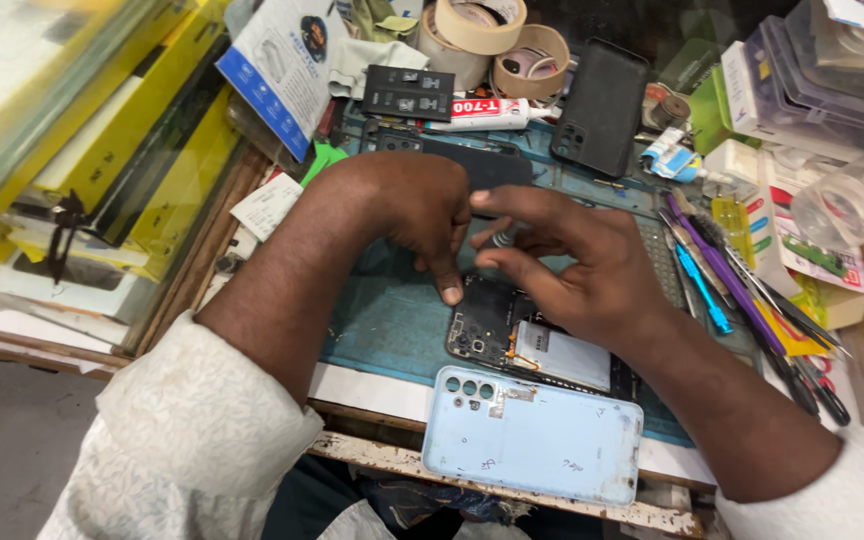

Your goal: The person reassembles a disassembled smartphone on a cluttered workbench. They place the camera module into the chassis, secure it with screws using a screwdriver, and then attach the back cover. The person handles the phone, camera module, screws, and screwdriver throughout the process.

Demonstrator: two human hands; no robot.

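Note:
An opened phone (527, 338) with its back off lies on a teal work mat (392, 320), showing the dark board and a pale battery. My left hand (417, 215) curls down with a fingertip pressing the phone's top edge. My right hand (577, 265) hovers over the phone, thumb and forefinger pinching a small silvery part (503, 240) that is too small to identify. The phone's light blue back cover (532, 447) rests inner side up at the table's front edge.
A black phone (600, 107), a glue tube (492, 113) and tape rolls (480, 35) sit at the back. Tweezers and pry tools (742, 290) lie to the right, clear plastic boxes (832, 75) beyond. Yellow boxes behind glass (122, 150) fill the left.

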